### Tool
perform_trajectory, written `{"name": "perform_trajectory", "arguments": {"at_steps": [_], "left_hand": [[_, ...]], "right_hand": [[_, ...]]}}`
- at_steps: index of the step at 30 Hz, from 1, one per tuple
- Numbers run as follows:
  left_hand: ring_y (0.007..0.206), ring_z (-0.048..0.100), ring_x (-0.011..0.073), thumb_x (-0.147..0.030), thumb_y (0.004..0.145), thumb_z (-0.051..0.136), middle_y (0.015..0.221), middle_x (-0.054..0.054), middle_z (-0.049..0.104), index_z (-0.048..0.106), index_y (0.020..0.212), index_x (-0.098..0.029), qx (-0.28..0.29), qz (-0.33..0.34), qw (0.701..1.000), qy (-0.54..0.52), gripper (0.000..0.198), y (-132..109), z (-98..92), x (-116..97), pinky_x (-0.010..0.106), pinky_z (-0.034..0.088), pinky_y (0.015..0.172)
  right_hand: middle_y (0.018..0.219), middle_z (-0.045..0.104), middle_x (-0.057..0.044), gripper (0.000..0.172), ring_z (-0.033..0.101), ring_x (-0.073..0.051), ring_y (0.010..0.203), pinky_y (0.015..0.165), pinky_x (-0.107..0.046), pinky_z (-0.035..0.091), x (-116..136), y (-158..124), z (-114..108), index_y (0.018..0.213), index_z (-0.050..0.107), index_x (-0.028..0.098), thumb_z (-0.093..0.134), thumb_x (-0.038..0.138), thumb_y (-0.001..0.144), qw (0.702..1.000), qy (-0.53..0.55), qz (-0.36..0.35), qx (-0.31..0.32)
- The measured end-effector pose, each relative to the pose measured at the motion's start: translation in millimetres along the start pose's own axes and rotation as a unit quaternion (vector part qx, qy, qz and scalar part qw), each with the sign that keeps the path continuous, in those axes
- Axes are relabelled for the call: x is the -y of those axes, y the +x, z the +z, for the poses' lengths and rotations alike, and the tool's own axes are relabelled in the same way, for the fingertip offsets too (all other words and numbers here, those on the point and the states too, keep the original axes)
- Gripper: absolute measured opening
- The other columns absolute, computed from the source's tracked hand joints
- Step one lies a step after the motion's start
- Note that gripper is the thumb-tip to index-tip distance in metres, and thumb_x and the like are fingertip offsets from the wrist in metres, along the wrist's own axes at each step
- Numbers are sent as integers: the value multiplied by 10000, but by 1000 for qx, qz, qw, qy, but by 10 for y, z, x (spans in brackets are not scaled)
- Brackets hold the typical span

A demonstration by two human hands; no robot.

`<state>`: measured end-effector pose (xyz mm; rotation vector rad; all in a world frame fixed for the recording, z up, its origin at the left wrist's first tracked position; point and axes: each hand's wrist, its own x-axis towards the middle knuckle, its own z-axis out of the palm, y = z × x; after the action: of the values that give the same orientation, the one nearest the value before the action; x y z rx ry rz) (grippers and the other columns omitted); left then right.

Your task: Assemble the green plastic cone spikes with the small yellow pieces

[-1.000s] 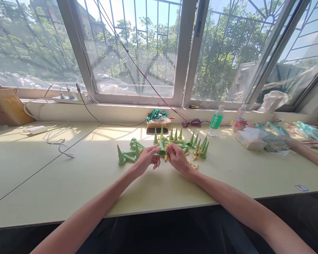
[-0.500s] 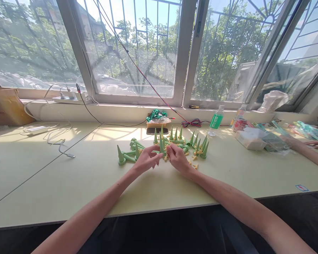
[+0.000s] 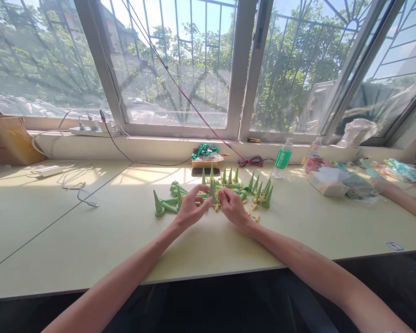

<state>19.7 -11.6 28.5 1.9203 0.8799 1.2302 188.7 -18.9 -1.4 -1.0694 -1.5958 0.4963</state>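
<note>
Several green cones with round bases and small yellow pieces are on the pale table, some cones upright and some lying down. My left hand (image 3: 193, 207) has its thumb and fingers closed on a green cone (image 3: 212, 189), which points up. Just right of it, my right hand (image 3: 233, 207) is pinched, and whatever lies between its fingertips is too small to make out. An upright cone (image 3: 158, 204) stands at the left end of the group. Near my right wrist lies a yellow piece (image 3: 256, 218).
Behind the cones are a dark phone (image 3: 205, 172), a small box with green material (image 3: 207, 163) and a coiled cable (image 3: 251, 161). A green-labelled bottle (image 3: 283, 158) stands right of these. Farther right, a white box (image 3: 327, 181) and another person's hand (image 3: 384, 186) rest near plastic bags.
My left fingers and the green cone between them have shifted slightly, the fingers now more curled. My right hand is nearly still. At the far right, the other person's hands have moved.
</note>
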Motion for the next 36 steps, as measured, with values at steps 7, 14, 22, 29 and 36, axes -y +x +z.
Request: {"name": "perform_trajectory", "arguments": {"at_steps": [7, 14, 22, 29, 36], "left_hand": [[358, 413, 71, -515, 841, 590, 480, 10, 522, 588, 589, -132, -13, -130, 988, -85, 459, 61, -45, -15, 196, 276, 351], [369, 449, 82, -546, 814, 625, 561, 55, 614, 672, 644, -109, 27, -184, 976, -112, 470, 70, -42, 61, 201, 288, 343], [376, 454, 74, -539, 813, 638, 625, 63, 650, 685, 681, -113, 37, -181, 976, -114, 448, 74, -50, 81, 202, 317, 343], [384, 460, 74, -550, 820, 634, 660, 75, 677, 684, 688, -121, 47, -160, 981, -98, 452, 66, -58, 89, 202, 323, 350], [397, 464, 66, -544, 823, 630, 713, 77, 686, 683, 698, -120, 55, -152, 982, -99, 446, 60, -62, 81, 195, 314, 353]], "right_hand": [[580, 375, 47, 379, 328, -100, 499, 476, -230, 282, -1, 3, -3, 729, 434, 210, 392, 490, 980, 1000, 8, -12, 3], [585, 404, 47, 349, 340, -100, 502, 496, -225, 309, 11, -3, -19, 748, 443, 212, 394, 464, 984, 1000, 11, -19, 16], [591, 428, 43, 358, 367, -103, 502, 498, -224, 335, 10, -4, -30, 757, 460, 214, 391, 487, 977, 1000, 8, -14, 18], [587, 439, 43, 362, 380, -100, 487, 490, -225, 342, 16, -6, -39, 739, 443, 215, 400, 487, 973, 1000, 13, -2, 22], [564, 419, 49, 359, 379, -97, 460, 465, -226, 331, 8, -8, -37, 741, 434, 220, 393, 486, 978, 999, 24, 13, 30]]}}
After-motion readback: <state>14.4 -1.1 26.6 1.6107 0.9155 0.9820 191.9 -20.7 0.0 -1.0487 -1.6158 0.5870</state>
